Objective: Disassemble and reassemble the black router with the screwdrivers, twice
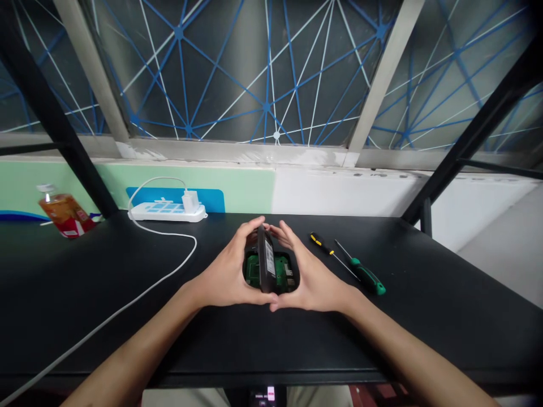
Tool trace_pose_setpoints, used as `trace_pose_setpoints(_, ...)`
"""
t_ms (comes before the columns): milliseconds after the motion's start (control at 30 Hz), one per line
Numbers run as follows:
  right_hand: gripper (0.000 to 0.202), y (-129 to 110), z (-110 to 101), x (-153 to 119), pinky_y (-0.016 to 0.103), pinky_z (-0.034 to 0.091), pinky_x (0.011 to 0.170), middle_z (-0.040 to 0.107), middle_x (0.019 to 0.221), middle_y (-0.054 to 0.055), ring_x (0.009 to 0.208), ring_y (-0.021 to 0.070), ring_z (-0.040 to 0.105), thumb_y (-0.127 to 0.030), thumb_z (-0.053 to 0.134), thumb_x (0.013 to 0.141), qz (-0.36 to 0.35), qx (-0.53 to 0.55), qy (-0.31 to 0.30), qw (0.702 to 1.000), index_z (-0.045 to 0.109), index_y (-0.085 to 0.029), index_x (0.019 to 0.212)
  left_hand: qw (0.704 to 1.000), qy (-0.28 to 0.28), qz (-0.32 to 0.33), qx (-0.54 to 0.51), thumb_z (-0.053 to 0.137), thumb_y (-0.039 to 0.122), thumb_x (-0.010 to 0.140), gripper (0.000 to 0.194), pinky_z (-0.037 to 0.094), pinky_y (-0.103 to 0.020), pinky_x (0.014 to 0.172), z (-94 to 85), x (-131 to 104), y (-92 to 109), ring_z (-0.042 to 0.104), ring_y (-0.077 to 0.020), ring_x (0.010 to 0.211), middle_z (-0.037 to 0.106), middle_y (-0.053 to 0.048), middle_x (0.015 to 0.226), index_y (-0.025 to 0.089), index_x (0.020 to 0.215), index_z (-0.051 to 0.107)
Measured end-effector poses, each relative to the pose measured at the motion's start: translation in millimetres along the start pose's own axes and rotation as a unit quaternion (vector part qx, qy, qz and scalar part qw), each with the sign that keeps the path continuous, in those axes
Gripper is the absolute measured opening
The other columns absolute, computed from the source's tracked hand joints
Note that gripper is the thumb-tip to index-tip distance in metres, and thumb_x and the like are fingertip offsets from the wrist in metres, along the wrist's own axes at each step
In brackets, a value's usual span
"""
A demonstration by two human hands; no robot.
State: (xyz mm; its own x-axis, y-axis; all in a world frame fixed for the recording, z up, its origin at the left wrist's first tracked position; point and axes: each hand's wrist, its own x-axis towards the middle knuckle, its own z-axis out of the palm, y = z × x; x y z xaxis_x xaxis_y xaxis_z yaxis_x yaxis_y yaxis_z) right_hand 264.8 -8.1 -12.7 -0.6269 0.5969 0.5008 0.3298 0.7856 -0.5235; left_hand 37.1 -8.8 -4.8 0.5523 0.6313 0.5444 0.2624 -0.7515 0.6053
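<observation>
Between my hands is an opened black electronic device casing with a green circuit board inside. A black cover with a white label stands steeply tilted over the board. My left hand spans this cover, thumb at its near end and fingers at its far end. My right hand curves round the casing's right side, thumb in front and fingers behind. The two thumb tips meet at the near side. The far fingers are partly hidden behind the cover.
Right of my hands lie a black-and-yellow screwdriver and a green-handled screwdriver. A white power strip with a plugged-in charger sits at the back left; its white cable crosses the black table. A drink bottle stands far left.
</observation>
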Motion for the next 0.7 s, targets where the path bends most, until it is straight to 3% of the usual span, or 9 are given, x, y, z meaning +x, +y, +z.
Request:
trace_pose_setpoints(133,0.131,0.3,-0.4,-1.5,0.060,0.031,0.116,0.021,0.162,0.012,0.145,0.0374,0.029,-0.049,0.083,0.065,0.007,-0.006,-0.003,1.000,-0.010,-0.033,0.155,1.000,0.006,0.024,0.007,0.092,0.048,0.057,0.128,0.029,-0.063,0.115,2.8,-0.6,-3.0,0.030,-0.0428,0.142,0.024,-0.016,0.156,0.035,0.150,0.005)
trace_pose_setpoints(300,0.129,1.5,-1.0,-3.5,0.060,0.040,0.110,0.034,0.153,0.017,0.136,0.0379,0.042,-0.047,0.084,0.063,0.025,-0.037,0.035,0.998,-0.003,-0.029,0.156,0.999,0.006,0.032,0.010,0.091,0.046,0.061,0.123,0.031,-0.060,0.115,-0.1,1.1,-1.7,0.032,-0.0407,0.141,0.027,-0.017,0.155,0.033,0.150,0.006)
trace_pose_setpoints(500,0.125,6.1,-6.1,-4.9,0.056,0.040,0.109,0.041,0.148,0.015,0.134,0.0359,0.043,-0.046,0.083,0.062,0.032,-0.085,0.079,0.993,0.002,-0.027,0.156,0.999,0.012,0.006,0.039,0.087,0.047,0.067,0.121,0.030,-0.064,0.114,-3.1,0.7,-4.4,0.028,-0.0428,0.143,0.020,-0.016,0.158,0.032,0.153,0.002)
trace_pose_setpoints(700,0.125,6.1,-11.8,-4.0,0.055,0.041,0.108,0.042,0.147,0.013,0.133,0.0352,0.042,-0.046,0.083,0.062,0.036,-0.140,0.080,0.986,0.003,-0.027,0.156,0.998,0.028,-0.006,0.063,0.088,0.045,0.067,0.126,0.023,-0.067,0.116,-1.8,-1.3,-11.6,0.020,-0.0444,0.145,0.014,-0.017,0.160,0.031,0.154,-0.002)
